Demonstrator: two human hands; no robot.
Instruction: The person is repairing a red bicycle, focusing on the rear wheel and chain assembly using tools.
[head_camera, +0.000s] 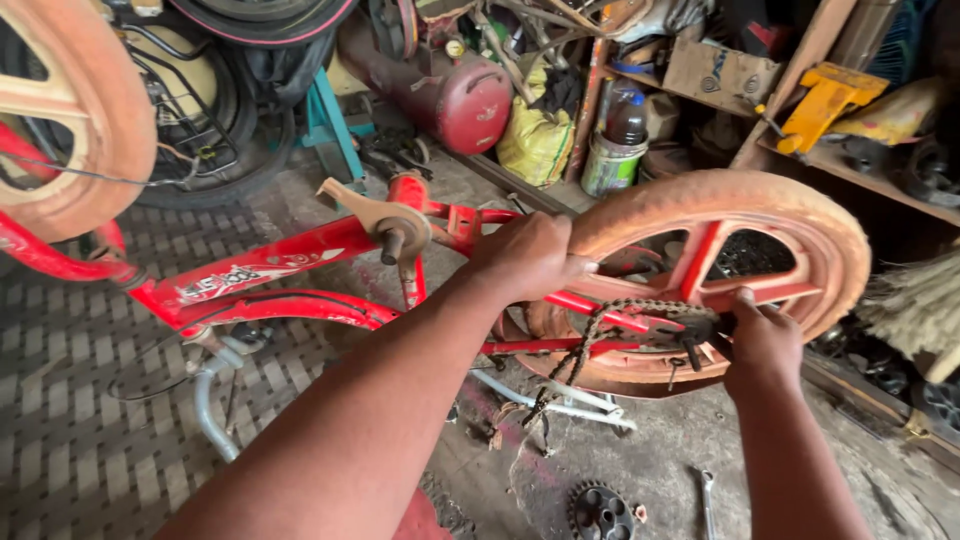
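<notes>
1. Rear wheel (800, 225): mounted in the upturned red bicycle frame (270, 255); rigid, light by the look of it, dusty tyre giving good purchase.
2. Left hand (525, 258): its grip is closing over the tyre's top.
3. Right hand (762, 345): pinching at the wheel's hub, beside the slack chain (585, 340) (greasy, likely slippery).

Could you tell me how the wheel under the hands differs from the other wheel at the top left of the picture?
The rear wheel shows nearly whole, while the front wheel is cut off by the frame edge. The rear wheel has red spokes; the front wheel's visible spokes look pale. The left hand grips the rear wheel's tyre and the right hand works at its hub by the chain; nothing touches the front wheel. Both have dusty orange-tan tyres.
</notes>
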